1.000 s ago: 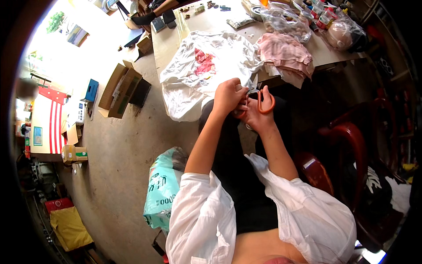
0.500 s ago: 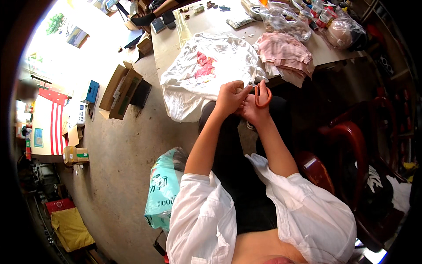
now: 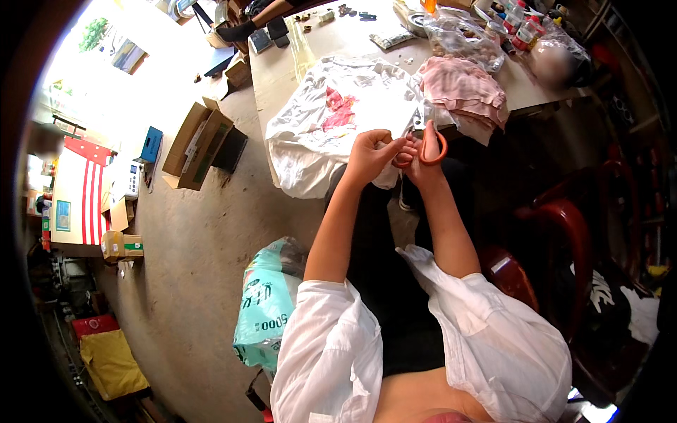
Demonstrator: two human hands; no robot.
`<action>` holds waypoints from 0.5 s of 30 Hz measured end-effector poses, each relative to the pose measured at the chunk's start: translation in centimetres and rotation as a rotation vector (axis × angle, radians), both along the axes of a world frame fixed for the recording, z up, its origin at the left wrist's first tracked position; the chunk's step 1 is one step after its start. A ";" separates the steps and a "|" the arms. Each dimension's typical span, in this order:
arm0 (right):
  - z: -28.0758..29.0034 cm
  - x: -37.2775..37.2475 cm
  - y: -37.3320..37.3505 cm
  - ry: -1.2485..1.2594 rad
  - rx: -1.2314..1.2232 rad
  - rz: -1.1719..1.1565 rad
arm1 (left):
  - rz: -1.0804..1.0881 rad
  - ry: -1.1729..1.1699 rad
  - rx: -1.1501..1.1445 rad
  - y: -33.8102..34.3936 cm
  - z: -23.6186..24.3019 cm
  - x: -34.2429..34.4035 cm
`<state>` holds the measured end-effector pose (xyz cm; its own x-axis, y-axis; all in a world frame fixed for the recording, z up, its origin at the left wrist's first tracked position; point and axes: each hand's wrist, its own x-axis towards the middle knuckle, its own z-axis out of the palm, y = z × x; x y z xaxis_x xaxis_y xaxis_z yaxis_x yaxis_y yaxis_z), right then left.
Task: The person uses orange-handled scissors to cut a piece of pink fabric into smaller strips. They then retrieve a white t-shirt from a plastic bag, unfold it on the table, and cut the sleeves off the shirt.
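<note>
My right hand (image 3: 426,169) is closed round scissors (image 3: 442,149) with orange-red handle loops, the blades pointing away from me. Close beside it, my left hand (image 3: 372,156) is closed in a pinch, its fingertips near the scissors; what they hold is too small to make out. Beyond and beneath my hands, a white T-shirt (image 3: 300,113) with a red print is spread on the table (image 3: 271,74), its near side hanging over the edge toward my lap. A pile of folded pink cloth (image 3: 462,88) lies just right of the shirt.
Plastic bags (image 3: 462,39) and bottles (image 3: 527,33) crowd the table's far right. An opened cardboard box (image 3: 194,148) stands on the floor to the left. A turquoise plastic sack (image 3: 264,303) sits by my left side, and a dark red wooden chair (image 3: 564,211) is at my right.
The scissors have turned in my right hand, and their blades now show beyond it. Both hands stay close together; the whole view has shifted slightly.
</note>
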<state>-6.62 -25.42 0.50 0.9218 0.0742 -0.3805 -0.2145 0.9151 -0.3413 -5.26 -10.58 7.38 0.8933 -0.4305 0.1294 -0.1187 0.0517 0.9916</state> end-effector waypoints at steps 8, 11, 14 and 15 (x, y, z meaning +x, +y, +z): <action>5.0 3.1 0.5 -0.186 -0.206 0.220 | 0.073 -0.029 -0.167 0.8 -0.9 0.6; 7.4 4.5 1.3 -0.334 -0.414 0.276 | 0.223 -0.005 -0.197 1.0 0.6 0.0; 7.0 3.9 2.8 -0.226 -0.430 0.241 | 0.310 0.100 -0.081 1.8 -1.3 1.4; 5.6 3.3 3.0 -0.217 -0.398 0.270 | 0.303 0.112 -0.022 2.0 -1.7 1.8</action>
